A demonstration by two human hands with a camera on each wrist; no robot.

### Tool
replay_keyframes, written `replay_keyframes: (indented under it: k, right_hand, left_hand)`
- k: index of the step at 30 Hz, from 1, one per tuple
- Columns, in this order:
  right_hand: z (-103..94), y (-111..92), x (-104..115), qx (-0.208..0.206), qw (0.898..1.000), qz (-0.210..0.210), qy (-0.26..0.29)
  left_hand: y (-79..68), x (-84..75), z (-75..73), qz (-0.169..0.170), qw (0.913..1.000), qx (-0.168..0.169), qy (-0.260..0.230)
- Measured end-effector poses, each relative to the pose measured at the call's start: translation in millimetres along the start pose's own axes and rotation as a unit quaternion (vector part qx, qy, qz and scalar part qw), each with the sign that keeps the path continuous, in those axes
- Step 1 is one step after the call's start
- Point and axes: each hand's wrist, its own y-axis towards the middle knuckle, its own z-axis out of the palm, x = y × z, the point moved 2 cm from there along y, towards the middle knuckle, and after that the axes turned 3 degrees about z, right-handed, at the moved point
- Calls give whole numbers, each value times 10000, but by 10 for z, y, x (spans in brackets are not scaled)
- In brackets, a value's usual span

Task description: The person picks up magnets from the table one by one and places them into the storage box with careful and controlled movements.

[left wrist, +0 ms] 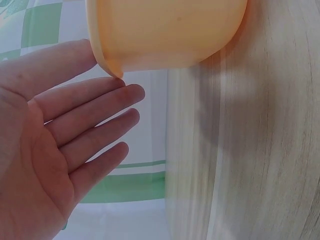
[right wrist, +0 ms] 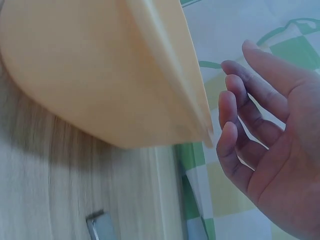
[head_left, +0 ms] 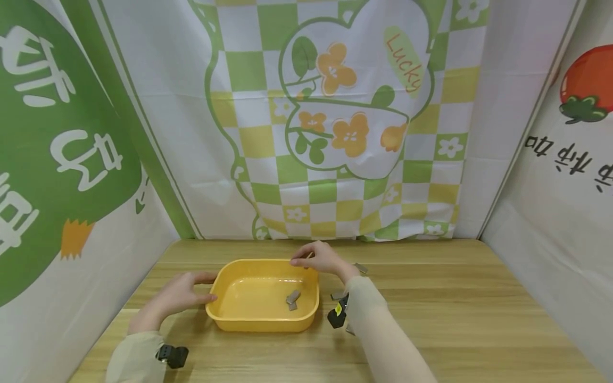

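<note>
A yellow plastic basin [head_left: 263, 325] stands on the wooden table, with a few small grey metallic pieces [head_left: 293, 298] lying on its floor toward the right. At the basin's left end is my left hand [head_left: 179, 292], its fingers nearly straight. In the left wrist view the thumb and index fingertips [left wrist: 117, 82] are right at the rim, the other fingers spread below. My right hand [head_left: 323, 259] hovers over the far right corner of the rim. Its fingers bend loosely, and nothing shows between them in the right wrist view, where the hand [right wrist: 275, 130] appears beside the basin [right wrist: 95, 75].
More grey metallic pieces lie on the table right of the basin, one [head_left: 361, 268] behind the right wrist and another [head_left: 337, 296] near the basin wall. A patterned curtain [head_left: 335, 207] hangs along the back edge, and printed cloths close off both sides.
</note>
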Motion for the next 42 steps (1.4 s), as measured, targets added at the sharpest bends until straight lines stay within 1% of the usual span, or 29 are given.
replay_keyframes:
  k: [5,11,16,19,23,29,37,42]
  right_hand:
    - [-35,-52,-57,-39,10000,-13,50]
    - [-75,-127,-125,-105,9999,-87,25]
    - [-113,-166,-208,-438,9989,-174,59]
    - [-141,-192,-253,-562,9982,-182,82]
    - [-185,-240,-284,-544,9983,-197,90]
    - [-238,-294,-345,-575,9980,-216,-140]
    - [-284,-382,-429,-580,9980,-101,-218]
    - [-306,-423,-503,-627,9972,-308,-269]
  left_hand:
    - [0,1,0,-9,10000,22,-27]
    - [6,4,6,-112,9999,57,-58]
    - [4,10,12,-114,9999,32,-55]
    - [0,9,14,-59,10000,10,-31]
    - [-6,2,12,-52,10000,-9,-29]
    - [-3,-6,9,-38,10000,-20,-24]
    - [-9,-19,-3,-31,10000,3,-46]
    - [-16,-30,-6,-87,9999,30,-52]
